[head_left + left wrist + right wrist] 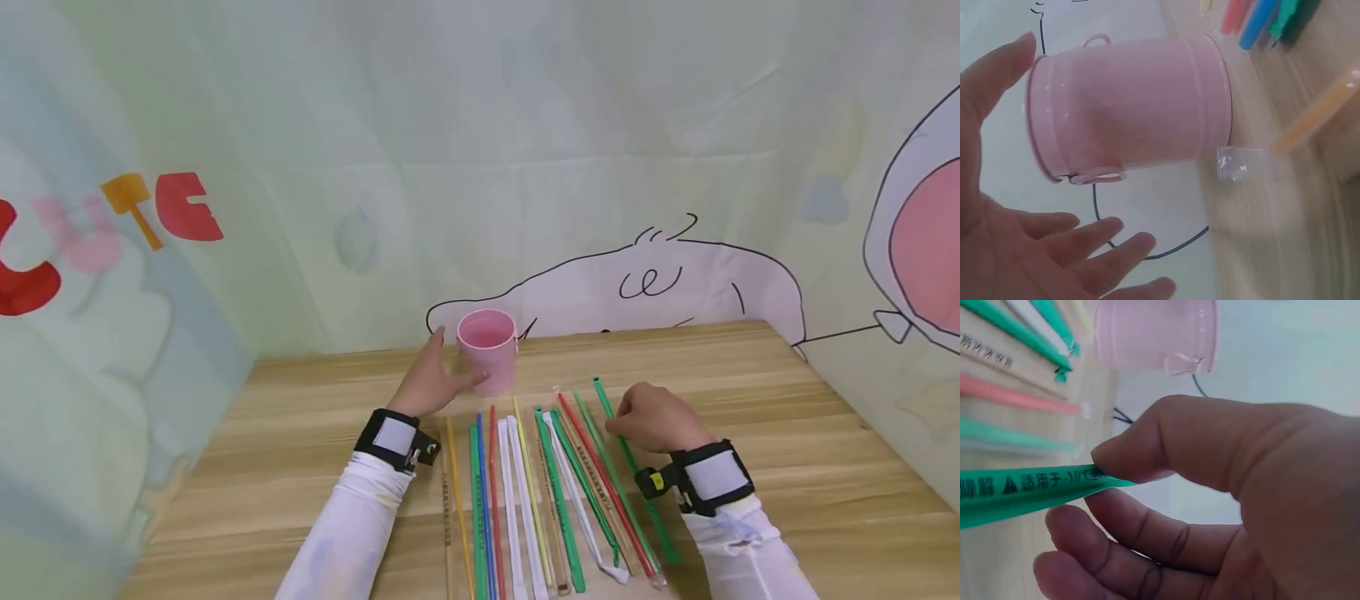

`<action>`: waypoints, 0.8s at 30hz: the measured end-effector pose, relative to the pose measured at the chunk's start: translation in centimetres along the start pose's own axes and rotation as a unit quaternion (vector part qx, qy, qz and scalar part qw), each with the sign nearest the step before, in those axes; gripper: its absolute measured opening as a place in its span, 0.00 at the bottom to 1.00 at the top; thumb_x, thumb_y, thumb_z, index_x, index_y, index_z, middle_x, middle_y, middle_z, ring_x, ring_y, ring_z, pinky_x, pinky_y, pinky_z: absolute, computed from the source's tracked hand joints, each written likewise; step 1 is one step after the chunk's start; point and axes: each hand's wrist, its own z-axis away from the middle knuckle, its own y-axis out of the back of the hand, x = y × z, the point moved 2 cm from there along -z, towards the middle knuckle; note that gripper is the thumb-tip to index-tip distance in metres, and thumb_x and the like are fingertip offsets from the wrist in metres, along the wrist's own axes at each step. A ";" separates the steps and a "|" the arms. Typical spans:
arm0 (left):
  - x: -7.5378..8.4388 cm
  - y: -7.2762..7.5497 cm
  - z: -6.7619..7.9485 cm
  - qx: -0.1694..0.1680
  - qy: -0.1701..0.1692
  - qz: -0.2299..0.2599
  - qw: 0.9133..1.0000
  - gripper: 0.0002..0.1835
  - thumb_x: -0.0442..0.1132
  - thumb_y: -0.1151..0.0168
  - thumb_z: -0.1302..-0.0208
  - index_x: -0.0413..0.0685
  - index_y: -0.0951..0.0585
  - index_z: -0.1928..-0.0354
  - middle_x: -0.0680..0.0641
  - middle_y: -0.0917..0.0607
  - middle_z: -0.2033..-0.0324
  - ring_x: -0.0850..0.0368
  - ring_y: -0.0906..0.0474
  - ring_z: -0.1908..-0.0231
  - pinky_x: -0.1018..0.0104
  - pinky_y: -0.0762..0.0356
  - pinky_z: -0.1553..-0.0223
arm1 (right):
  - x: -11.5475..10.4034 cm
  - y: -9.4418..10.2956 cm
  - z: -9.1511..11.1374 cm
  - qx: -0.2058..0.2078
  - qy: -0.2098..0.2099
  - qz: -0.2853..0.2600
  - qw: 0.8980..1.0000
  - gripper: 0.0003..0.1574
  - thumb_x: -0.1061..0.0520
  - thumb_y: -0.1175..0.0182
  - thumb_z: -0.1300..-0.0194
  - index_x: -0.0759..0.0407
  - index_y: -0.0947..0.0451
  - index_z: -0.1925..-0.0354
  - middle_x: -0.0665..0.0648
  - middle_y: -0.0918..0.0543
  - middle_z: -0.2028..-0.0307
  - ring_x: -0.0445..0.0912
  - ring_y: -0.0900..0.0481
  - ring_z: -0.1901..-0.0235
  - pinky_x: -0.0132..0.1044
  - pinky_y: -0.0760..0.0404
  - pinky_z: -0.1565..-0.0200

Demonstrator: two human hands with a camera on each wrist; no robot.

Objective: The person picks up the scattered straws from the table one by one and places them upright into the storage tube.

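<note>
A pink bucket [487,367] with small side handles stands upright near the back of the table. Beside its left wall is my left hand [431,383], thumb and fingers spread around it without gripping; the left wrist view shows the palm facing the bucket [1129,103]. At the right end of a row of straws, my right hand [660,417] pinches a green-wrapped straw [1029,487] between thumb and index finger. Printed characters and a warning triangle show on its wrapper. In the head view this straw slants toward the front, its lower end near the right forearm.
Several wrapped straws lie side by side in front of the bucket, among them an orange one [460,508], a blue one [486,508], a white one [510,508] and a red one [600,467]. A printed cloth backdrop [450,167] rises behind the wooden table [300,417].
</note>
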 end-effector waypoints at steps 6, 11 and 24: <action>-0.4 -0.9 -2.2 -0.007 0.002 0.067 0.998 0.63 0.61 0.27 0.52 0.42 0.55 0.25 0.35 0.42 0.30 0.41 0.45 0.34 0.38 0.40 0.37 | -0.4 0.5 0.3 0.005 0.005 0.002 1.000 0.13 0.53 0.39 0.41 0.56 0.25 0.80 0.49 0.29 0.85 0.43 0.33 0.85 0.33 0.37 0.83; -0.4 -1.3 -2.7 -0.011 -0.015 0.133 0.991 0.59 0.53 0.23 0.54 0.44 0.50 0.27 0.39 0.33 0.35 0.48 0.37 0.38 0.42 0.37 0.37 | -0.9 0.7 0.3 0.004 0.008 -0.012 1.000 0.11 0.53 0.40 0.38 0.59 0.23 0.73 0.53 0.20 0.80 0.45 0.27 0.81 0.36 0.30 0.80; -1.3 -2.4 -3.8 -0.014 -0.019 0.175 0.984 0.50 0.48 0.23 0.51 0.44 0.43 0.32 0.41 0.29 0.39 0.49 0.35 0.40 0.46 0.34 0.37 | -1.7 2.3 0.4 0.120 0.057 -0.109 0.985 0.07 0.58 0.43 0.36 0.62 0.28 0.63 0.57 0.17 0.73 0.46 0.20 0.78 0.40 0.26 0.77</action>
